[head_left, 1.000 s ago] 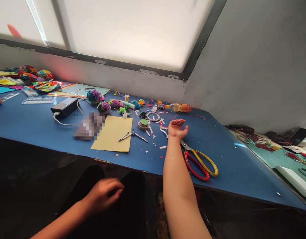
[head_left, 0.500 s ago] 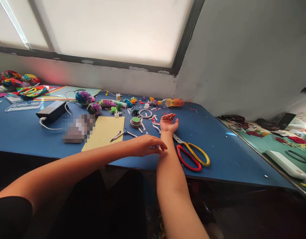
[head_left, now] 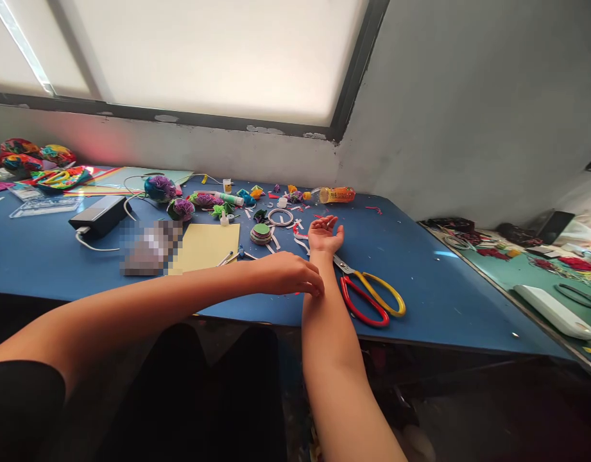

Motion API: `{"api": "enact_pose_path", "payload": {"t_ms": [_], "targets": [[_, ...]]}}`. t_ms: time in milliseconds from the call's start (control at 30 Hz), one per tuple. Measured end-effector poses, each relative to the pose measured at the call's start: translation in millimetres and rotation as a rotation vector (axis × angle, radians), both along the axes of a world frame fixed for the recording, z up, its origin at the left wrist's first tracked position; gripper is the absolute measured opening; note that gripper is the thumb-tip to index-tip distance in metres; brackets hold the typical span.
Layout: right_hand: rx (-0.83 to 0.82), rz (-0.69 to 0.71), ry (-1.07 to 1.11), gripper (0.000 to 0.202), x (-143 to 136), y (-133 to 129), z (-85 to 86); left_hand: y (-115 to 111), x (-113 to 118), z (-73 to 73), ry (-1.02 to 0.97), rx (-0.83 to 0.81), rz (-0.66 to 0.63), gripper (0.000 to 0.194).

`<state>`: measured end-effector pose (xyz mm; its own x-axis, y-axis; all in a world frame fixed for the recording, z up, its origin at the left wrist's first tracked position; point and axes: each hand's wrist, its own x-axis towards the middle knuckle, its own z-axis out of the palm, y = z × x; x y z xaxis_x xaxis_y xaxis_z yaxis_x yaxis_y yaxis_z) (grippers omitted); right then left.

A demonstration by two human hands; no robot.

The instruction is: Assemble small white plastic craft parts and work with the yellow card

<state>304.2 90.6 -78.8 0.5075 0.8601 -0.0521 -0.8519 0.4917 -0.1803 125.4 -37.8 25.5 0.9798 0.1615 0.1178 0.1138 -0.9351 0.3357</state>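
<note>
My left hand (head_left: 295, 274) reaches across with bent fingers, its fingertips on the inner forearm of my right arm. It holds no object. Palm up, my right hand (head_left: 326, 236) rests over the blue table (head_left: 430, 301), its fingers loosely curled and apart, with nothing in it. Beside my right wrist lie large scissors (head_left: 369, 292) with one red and one yellow handle. Left of the hands are a yellow paper sheet (head_left: 203, 247), a compass partly behind my left arm, and a stack of round discs (head_left: 260, 234).
Behind the hands lie a tape ring (head_left: 280, 217), paper scraps, a bottle (head_left: 336, 195) and crumpled paper flowers (head_left: 181, 209). A black box (head_left: 99, 215) with a cable stands at left. A green table (head_left: 507, 273) at right bears a white device (head_left: 555, 311).
My left hand has shifted slightly up, and its fingers have bent more against my right forearm. My left arm now covers more of the yellow sheet and compass.
</note>
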Motion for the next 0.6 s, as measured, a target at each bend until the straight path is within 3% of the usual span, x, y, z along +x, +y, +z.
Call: {"api": "enact_pose_path", "payload": {"t_ms": [333, 600], "targets": [[-0.013, -0.008, -0.016, 0.031, -1.9, -2.5, 2.6, 2.1, 0.3, -1.7, -0.019, 0.096, -0.044, 0.017], [-0.018, -0.008, -0.015, 0.030, -2.1, -2.7, 3.2, 2.7, -1.9, -12.0, -0.029, 0.102, -0.014, 0.018]]}}
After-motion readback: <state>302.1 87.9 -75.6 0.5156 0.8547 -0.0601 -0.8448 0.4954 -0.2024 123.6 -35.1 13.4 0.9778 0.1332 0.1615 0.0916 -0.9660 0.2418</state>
